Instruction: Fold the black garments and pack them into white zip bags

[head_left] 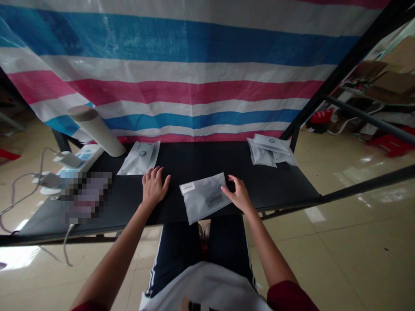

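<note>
Left hand, right hand, 1 grey pouch

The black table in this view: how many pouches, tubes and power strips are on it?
Grey plastic pouches: 5 (the right pile overlaps, so its count is uncertain)
Cardboard tube: 1
White power strip: 1
Total: 7
</note>
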The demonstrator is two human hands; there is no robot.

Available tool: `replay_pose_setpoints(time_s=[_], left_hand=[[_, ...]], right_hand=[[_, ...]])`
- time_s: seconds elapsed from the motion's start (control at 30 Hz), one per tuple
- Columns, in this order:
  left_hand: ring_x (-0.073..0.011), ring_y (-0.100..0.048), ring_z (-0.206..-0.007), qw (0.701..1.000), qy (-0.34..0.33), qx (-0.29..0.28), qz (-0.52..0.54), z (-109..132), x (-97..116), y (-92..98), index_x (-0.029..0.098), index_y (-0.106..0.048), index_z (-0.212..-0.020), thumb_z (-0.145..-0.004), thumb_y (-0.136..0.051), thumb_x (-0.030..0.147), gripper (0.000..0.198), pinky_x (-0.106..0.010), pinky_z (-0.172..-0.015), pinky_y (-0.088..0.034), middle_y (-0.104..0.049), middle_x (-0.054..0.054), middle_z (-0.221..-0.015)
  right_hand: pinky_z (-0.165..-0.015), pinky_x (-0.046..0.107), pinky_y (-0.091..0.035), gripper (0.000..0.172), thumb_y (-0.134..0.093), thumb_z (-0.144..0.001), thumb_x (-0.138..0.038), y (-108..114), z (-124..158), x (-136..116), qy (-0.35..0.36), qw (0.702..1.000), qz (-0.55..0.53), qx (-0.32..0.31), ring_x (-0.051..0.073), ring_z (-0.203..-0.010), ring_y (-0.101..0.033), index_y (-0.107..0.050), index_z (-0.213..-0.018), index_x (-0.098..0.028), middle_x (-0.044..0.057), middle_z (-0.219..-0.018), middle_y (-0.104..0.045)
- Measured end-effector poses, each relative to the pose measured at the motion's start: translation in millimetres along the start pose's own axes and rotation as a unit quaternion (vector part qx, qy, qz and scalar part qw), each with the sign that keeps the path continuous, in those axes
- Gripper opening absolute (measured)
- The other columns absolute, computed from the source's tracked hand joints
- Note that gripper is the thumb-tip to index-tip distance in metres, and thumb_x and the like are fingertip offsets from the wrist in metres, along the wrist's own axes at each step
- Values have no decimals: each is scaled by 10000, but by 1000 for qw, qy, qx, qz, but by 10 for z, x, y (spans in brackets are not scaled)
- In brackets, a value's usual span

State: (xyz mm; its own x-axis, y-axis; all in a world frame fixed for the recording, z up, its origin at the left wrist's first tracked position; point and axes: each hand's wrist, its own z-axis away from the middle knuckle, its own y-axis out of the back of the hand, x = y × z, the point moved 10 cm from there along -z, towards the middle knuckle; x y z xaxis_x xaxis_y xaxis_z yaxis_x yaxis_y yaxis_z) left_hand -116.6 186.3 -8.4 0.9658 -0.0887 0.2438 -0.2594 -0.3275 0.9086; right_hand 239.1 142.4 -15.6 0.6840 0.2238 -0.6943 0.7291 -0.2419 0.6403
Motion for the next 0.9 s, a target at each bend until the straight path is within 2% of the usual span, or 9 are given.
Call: replay_pose_setpoints(time_s=[0.13, 0.23, 0.3, 0.4, 0.5, 0.57, 0.7, 0.8, 0.9], left_hand=[[-288, -437, -1292, 995, -29, 2, 95, 17, 130, 86, 168, -528, -1289, -968, -335, 474, 484, -437, -1088, -326, -572, -118, -1317], [-259, -544, -1151, 984, -22, 6, 179, -14, 315, 187, 174, -561, -1206, -970, -350, 452, 421, -410, -1018, -406, -623, -106, -1194], [-244, -575, -1102, 971, -47, -4, 233, -49, 601, 239, 179, -573, -1169, -955, -409, 443, 377, -392, -984, -439, -639, -97, -1143], [-218, -599, -1078, 947, -102, -26, 303, -106, 1160, 255, 175, -562, -1180, -931, -485, 399, 344, -356, -944, -472, -646, -91, -1129], [-191, -630, -1015, 927, -147, -71, 339, -155, 1642, 105, 165, -539, -1213, -924, -495, 328, 334, -324, -893, -495, -653, -88, -1117], [-185, -647, -953, 934, -155, -115, 302, -174, 1804, -94, 164, -555, -1178, -922, -481, 292, 296, -307, -843, -504, -667, -84, -1062], [-202, -655, -941, 963, -122, -179, 158, -166, 1709, -459, 171, -606, -1053, -930, -436, 269, 232, -306, -816, -496, -676, -95, -1023], [-246, -659, -949, 970, -92, -188, 120, -141, 1554, -538, 163, -632, -991, -913, -434, 255, 232, -346, -812, -492, -688, -122, -986], [-274, -652, -987, 972, -80, -199, 97, -108, 1503, -563, 173, -663, -897, -909, -435, 284, 254, -369, -832, -482, -694, -137, -991]], right_hand=[[-913, 422, -441, 339, -585, -884, -506, -150, -4, 28, 12, 998, 25, -58, 276, -993, -588, -700, -1028, -221, 94, -1009, -687], [-908, 389, -424, 289, -522, -944, -434, -367, -105, -161, 59, 991, 12, -116, 249, -1001, -581, -712, -1050, -244, 78, -1028, -684], [-910, 376, -416, 278, -529, -949, -412, -559, -189, -317, 84, 985, 2, -149, 237, -1019, -571, -703, -1102, -259, 70, -1046, -678], [-906, 371, -407, 286, -621, -897, -389, -849, -300, -496, 101, 980, -1, -173, 236, -1032, -557, -684, -1146, -264, 65, -1055, -668], [-913, 374, -408, 273, -684, -829, -275, -1019, -368, -553, 107, 982, 1, -158, 245, -1031, -555, -693, -1097, -223, 75, -1062, -665], [-914, 369, -417, 226, -640, -822, -177, -1041, -384, -516, 101, 985, -7, -140, 244, -1017, -559, -702, -1037, -202, 81, -1054, -670], [-884, 370, -440, 211, -537, -853, -123, -952, -369, -429, 88, 991, -4, -103, 244, -963, -560, -699, -972, -185, 94, -980, -672], [-884, 374, -441, 184, -550, -880, -196, -857, -364, -413, 74, 995, 4, -64, 245, -946, -563, -686, -1003, -180, 97, -967, -666], [-872, 364, -437, 140, -555, -889, -224, -838, -369, -422, 62, 996, 19, -53, 240, -917, -571, -687, -922, -192, 89, -929, -662]])
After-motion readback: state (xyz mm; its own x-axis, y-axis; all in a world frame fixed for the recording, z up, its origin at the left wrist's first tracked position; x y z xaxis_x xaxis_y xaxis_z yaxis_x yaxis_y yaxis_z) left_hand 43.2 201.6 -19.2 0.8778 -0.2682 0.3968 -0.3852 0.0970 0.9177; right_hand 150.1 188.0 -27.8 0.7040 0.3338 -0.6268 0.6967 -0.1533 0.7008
